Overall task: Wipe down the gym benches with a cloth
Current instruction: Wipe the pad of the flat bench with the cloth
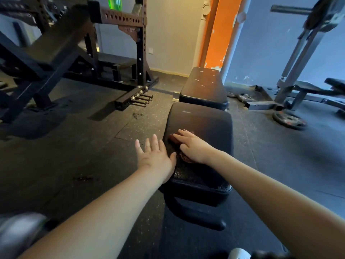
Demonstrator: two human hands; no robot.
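Brown cloth (175,139) under flat right hand (193,147) on bench (205,122); left hand (155,156) spread, empty.

Dim indoor light, warmer on far wall (173,34), cooler blue at right. Soft shadows under rack (112,53) on dark floor (74,146). Wide-angle bending at edges. Motion blur at corners; faint sheen on padded surface (205,116).

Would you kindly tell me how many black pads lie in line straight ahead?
2. The near pad lies under the right hand and cloth; the far pad sits just beyond it. The side benches may hold more.
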